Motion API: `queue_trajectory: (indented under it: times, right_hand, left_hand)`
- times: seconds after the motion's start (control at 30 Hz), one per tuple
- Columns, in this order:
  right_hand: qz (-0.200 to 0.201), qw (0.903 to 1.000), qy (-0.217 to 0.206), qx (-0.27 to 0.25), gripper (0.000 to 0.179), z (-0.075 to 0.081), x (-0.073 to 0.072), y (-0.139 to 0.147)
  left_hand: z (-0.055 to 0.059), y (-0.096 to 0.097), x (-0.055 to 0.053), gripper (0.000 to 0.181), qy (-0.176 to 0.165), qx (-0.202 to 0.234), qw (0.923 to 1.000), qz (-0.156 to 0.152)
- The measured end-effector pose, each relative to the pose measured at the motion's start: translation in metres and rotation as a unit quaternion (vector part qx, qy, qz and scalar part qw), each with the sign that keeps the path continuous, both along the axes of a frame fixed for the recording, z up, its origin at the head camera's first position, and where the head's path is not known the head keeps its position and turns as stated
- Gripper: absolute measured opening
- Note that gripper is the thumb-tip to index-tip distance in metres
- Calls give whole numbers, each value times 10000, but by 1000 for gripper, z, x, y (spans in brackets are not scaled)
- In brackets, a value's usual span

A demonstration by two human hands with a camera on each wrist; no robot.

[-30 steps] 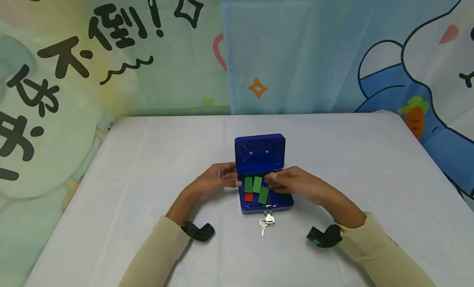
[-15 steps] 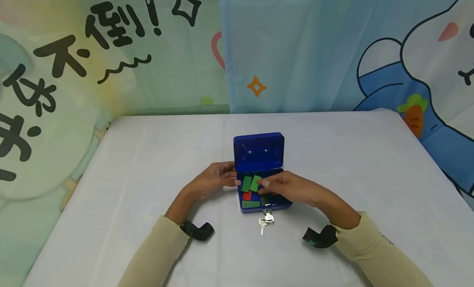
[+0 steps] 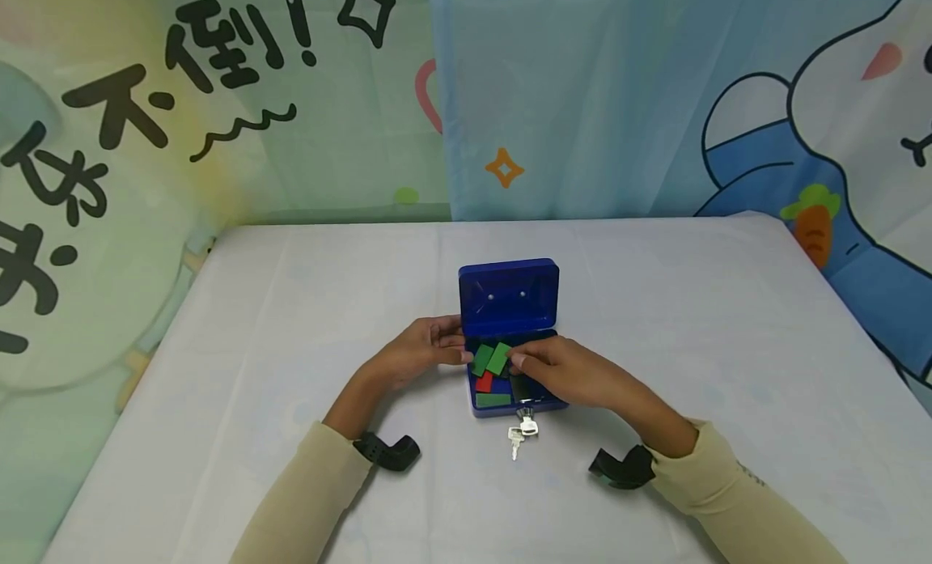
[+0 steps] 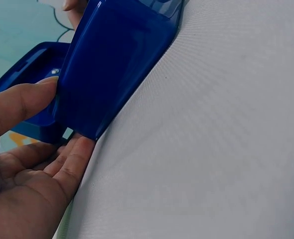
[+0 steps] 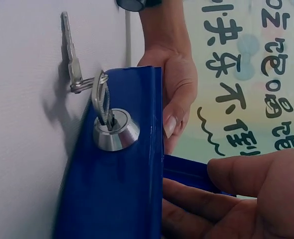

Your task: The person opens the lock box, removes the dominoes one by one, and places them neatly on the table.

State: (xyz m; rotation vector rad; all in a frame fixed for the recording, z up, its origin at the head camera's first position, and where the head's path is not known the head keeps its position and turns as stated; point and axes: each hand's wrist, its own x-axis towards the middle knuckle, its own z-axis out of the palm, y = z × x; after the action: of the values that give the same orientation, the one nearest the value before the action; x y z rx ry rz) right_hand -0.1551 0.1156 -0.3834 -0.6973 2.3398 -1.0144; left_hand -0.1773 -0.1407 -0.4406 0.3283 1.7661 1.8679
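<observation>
A blue cash box (image 3: 488,413) is standing near the middle of the white-covered worktop (image 3: 328,289), its lid (image 3: 508,297) leaning upright at the back. The left hand (image 3: 418,352) is gripping the box's left rear corner, thumb pressing the rim and fingers (image 4: 79,152) curling against the lower edge. The right hand (image 3: 571,370) is reaching over the right side into the box, its fingertips appearing to touch the right end of a light green block (image 3: 498,358); whether they are pinching it cannot be told, as the wall is hiding them from the right wrist view. A darker green block (image 3: 481,359) is lying just left of it, a red block (image 3: 484,381) in front of these two, and another green block (image 3: 493,400) along the front wall. One key (image 3: 528,425) is sitting in the front lock (image 5: 115,134); a second key (image 3: 515,441), linked to it, is lying on the cloth.
</observation>
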Motion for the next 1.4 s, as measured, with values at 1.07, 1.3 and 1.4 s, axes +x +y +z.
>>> queue_trajectory:
  times: [1.07,1.3,1.4]
  right_hand:
    - [-139,9993,258,-245,12,-19,-2,-8]
    - [-190,9975,440,-521,13,-19,-2,-4]
    - [-313,9957,188,-849,15,-18,-2,-2]
  left_hand:
    - [0,-1,-1,66,90,-83,9999,-53]
    - [-2,-2,-1,63,172,-224,9996,30]
    - [-2,-1,0,63,215,-305,9993,72]
